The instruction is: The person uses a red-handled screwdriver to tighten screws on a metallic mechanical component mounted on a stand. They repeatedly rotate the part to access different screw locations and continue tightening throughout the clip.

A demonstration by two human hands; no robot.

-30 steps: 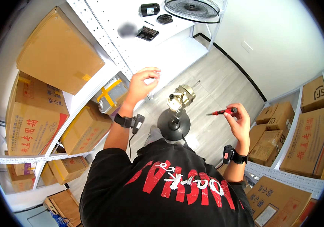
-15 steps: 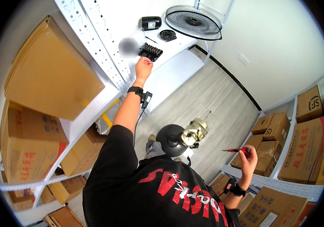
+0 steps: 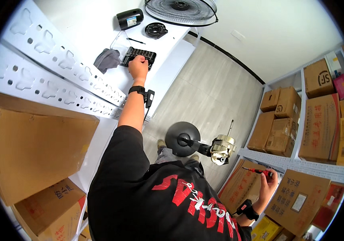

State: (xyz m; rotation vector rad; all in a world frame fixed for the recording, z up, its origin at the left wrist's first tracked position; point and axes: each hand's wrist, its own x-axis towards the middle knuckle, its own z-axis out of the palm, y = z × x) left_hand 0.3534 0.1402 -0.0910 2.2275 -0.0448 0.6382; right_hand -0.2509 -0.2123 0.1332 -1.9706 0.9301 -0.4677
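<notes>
My left hand (image 3: 138, 67) reaches over a black screwdriver bit case (image 3: 149, 55) on the white shelf. Its fingers are pinched together above the rows of bits; whatever may be between them is too small to make out. The case's clear lid (image 3: 119, 41) stands raised behind it. Off to the right, my right hand (image 3: 269, 182) grips a red and black screwdriver (image 3: 256, 171), its thin shaft pointing left. Between my arms a fan stand rises from a round black base (image 3: 182, 138), with a bare motor (image 3: 223, 149) and its shaft exposed on top.
Behind the case lie a thin black rod (image 3: 136, 41), a round black plate (image 3: 156, 30), a black motor cover (image 3: 129, 19) and a wire fan grille (image 3: 180, 6). A grey cloth (image 3: 107, 60) sits left. Cardboard boxes (image 3: 39, 148) fill shelves on both sides.
My left hand has moved from the case's near edge onto its bits. My right hand has shifted slightly, still holding the screwdriver. The view has turned, and the fan motor appears farther right.
</notes>
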